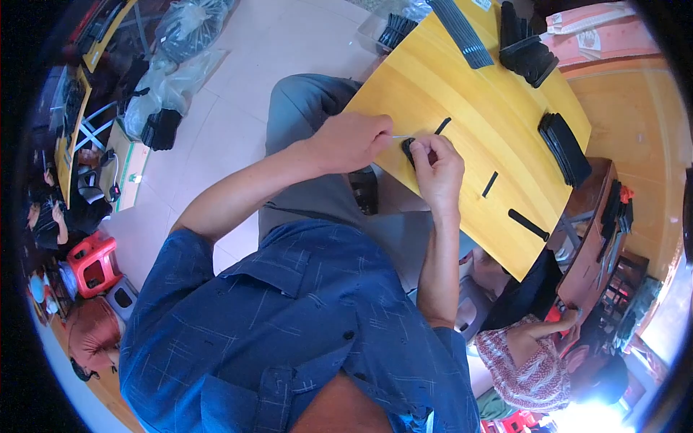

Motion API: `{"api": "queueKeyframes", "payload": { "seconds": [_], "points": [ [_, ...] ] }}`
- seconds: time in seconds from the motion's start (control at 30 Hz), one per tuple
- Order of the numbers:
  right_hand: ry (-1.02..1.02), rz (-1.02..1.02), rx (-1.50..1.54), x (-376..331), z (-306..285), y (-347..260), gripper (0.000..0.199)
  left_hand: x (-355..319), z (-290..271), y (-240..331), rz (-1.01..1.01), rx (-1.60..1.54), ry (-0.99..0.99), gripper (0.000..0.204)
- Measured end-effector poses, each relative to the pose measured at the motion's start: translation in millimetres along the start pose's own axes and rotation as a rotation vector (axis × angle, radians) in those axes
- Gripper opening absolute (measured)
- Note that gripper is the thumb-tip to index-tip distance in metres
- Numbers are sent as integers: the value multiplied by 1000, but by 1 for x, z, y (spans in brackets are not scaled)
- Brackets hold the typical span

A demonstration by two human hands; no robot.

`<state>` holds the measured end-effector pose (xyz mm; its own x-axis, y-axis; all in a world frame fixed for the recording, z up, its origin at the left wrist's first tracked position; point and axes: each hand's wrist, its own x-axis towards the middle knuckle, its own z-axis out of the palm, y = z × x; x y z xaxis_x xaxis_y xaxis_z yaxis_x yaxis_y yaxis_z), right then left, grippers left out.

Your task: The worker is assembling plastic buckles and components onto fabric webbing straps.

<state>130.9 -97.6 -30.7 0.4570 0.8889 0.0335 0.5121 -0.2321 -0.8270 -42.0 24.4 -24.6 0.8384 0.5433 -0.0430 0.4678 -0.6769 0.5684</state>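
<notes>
My left hand (352, 142) is closed in a fist at the left edge of the yellow wooden table. From it a thin pale strand (401, 136) runs across to my right hand; whether it is thread, wire or a needle I cannot tell. With thumb and fingers pinched, my right hand (439, 172) holds a small black piece (408, 153) over the table edge. Just beyond lies a short black strip (442, 125). A second thin black strip (490, 184) and a wider black strap (528, 224) with a rounded end rest to the right of my right hand.
The yellow table (390, 94) also bears a stack of black pieces (564, 149), a row of dark strips (460, 32) and a black pile (527, 50). Plastic bags (189, 32) lie on the floor at left, near a red stool (95, 265). A person in patterned clothing (530, 361) works at right.
</notes>
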Motion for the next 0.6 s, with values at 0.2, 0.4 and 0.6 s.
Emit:
{"api": "queueKeyframes", "payload": {
  "seconds": [0.2,0.4,0.6],
  "points": [
    [-5,55,466,-20,6,4,11,-1,12,11,-98,-640,-100,44],
    [-18,167,707,-35,-2,-15,11,-8,4,26,-85,-980,-235,41],
    [115,135,784,-43,3,-22,14,-13,21,37,95,-946,53,36]
  ]
}}
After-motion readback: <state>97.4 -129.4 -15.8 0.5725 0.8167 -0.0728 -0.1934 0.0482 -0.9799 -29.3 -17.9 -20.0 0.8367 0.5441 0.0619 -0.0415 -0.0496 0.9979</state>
